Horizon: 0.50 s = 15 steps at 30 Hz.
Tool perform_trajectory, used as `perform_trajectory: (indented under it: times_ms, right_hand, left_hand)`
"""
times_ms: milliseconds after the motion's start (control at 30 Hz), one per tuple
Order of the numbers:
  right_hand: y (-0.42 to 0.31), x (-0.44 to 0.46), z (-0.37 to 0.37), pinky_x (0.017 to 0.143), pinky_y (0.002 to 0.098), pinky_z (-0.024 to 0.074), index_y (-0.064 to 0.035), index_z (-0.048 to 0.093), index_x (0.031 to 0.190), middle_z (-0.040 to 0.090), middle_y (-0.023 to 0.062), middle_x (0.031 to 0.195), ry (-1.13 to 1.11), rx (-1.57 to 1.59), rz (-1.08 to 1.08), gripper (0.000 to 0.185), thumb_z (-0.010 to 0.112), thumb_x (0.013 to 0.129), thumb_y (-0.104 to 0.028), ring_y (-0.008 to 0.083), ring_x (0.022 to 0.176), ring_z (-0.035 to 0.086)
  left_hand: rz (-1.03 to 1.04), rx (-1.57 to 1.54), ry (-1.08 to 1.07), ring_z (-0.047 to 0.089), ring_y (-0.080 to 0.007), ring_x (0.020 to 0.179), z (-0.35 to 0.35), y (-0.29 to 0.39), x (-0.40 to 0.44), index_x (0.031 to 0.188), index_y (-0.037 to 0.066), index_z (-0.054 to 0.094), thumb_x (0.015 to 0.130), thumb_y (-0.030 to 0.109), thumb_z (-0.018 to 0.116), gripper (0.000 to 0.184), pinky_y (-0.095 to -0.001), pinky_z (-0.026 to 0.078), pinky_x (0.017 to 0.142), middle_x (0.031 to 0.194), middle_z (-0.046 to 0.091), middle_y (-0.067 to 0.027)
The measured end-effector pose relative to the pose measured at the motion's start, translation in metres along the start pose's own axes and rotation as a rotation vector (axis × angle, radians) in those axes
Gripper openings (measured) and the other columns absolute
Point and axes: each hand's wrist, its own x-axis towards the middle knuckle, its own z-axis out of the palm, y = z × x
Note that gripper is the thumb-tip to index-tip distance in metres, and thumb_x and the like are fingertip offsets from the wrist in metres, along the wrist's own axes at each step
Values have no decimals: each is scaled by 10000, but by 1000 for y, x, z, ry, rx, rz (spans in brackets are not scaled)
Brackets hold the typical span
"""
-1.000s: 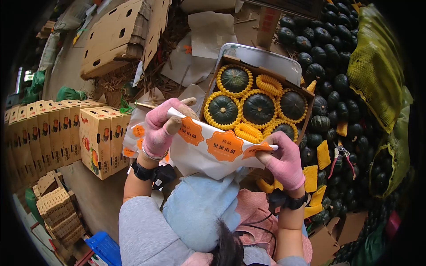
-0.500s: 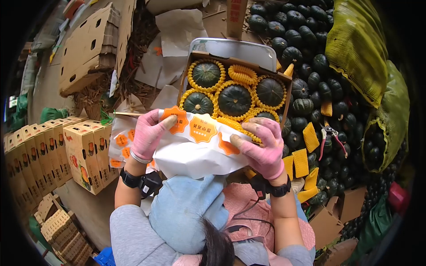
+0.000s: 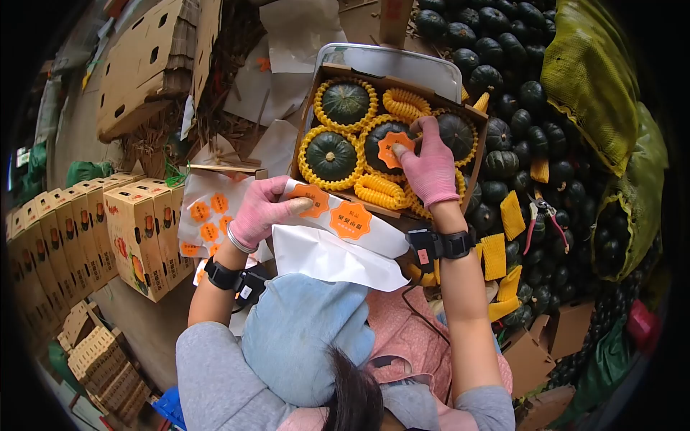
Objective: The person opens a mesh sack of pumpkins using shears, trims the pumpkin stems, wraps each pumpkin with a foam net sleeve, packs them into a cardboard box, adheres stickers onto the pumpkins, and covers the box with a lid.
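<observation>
My right hand [image 3: 435, 169], in a pink glove, pinches an orange scalloped sticker [image 3: 390, 149] at its right edge. The sticker is over the middle dark green pumpkin [image 3: 371, 152]; whether it touches the skin I cannot tell. My left hand [image 3: 260, 214], gloved too, grips the left end of a white sticker sheet [image 3: 338, 258] with orange labels still on it. An open cardboard box [image 3: 480, 144] holds several pumpkins in yellow foam net sleeves, among them one at the front left [image 3: 330, 156]. My right hand partly covers the pumpkins on that side.
Many loose pumpkins [image 3: 503, 169] lie to the right, with yellow foam sleeves [image 3: 494, 256], red-handled pruning shears [image 3: 539, 219] and green mesh sacks [image 3: 593, 79]. Printed cartons [image 3: 136, 248] stand on the left, near another sheet of stickers [image 3: 208, 215]. Flattened cardboard [image 3: 140, 72] is stacked behind.
My right hand has left the sheet and moved up over the box with a peeled sticker. My left hand keeps the sheet, which has dropped slightly at its right end.
</observation>
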Motion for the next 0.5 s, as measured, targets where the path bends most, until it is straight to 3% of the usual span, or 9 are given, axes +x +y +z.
perform_trajectory:
  times_ms: [167, 200, 300, 333, 367, 433, 500]
  right_hand:
    - [2, -8, 11, 720, 447, 497, -190, 496, 1116, 598, 124, 907, 60, -278, -228, 332, 652, 824, -212, 342, 790, 616]
    - [6, -11, 13, 687, 436, 493, -247, 548, 1139, 563, 106, 951, 68, -308, -299, 339, 646, 816, -221, 317, 802, 595]
    - [19, -13, 6, 667, 415, 486, -269, 590, 1146, 532, 109, 1054, 279, -638, -562, 368, 659, 786, -228, 308, 895, 566]
    - [21, -13, -2, 678, 402, 477, -288, 600, 1162, 501, 121, 1137, 309, -720, -523, 410, 672, 764, -224, 311, 957, 535]
    - [16, -17, -12, 721, 416, 474, -213, 599, 1157, 502, 129, 1152, 369, -772, -457, 402, 682, 765, -252, 317, 959, 529]
    - [5, -33, -24, 769, 426, 469, -126, 597, 1136, 517, 142, 1136, 354, -533, -419, 413, 689, 776, -308, 321, 973, 526]
    - [-9, -58, -23, 823, 427, 454, -75, 611, 1079, 563, 144, 1022, -24, -222, -448, 508, 694, 757, -459, 298, 994, 527]
  left_hand:
    - [-3, 49, -28, 619, -94, 831, 0, 3, 4, 1034, -27, 639, 822, 66, 695, 238, -240, 507, 754, 935, 673, -55]
    - [1, 44, -30, 615, -90, 827, 1, 4, 4, 1034, -26, 639, 821, 63, 695, 237, -238, 505, 751, 933, 673, -55]
    - [12, 24, -21, 616, -89, 830, 0, 0, 2, 1031, -26, 638, 822, 59, 692, 232, -234, 504, 751, 939, 674, -58]
    - [23, 23, -18, 619, -90, 833, -1, -1, 0, 1031, -26, 637, 822, 59, 692, 232, -234, 506, 751, 939, 674, -59]
    - [35, 24, -14, 621, -91, 836, -2, -1, -1, 1031, -26, 637, 822, 58, 691, 232, -233, 507, 751, 940, 675, -60]
    - [48, -4, -6, 623, -91, 837, -3, -1, -2, 1032, -27, 636, 823, 57, 690, 231, -232, 508, 748, 936, 675, -59]
    - [44, -61, -15, 623, -90, 832, -1, 1, -2, 1033, -28, 636, 825, 58, 688, 231, -229, 507, 742, 926, 675, -56]
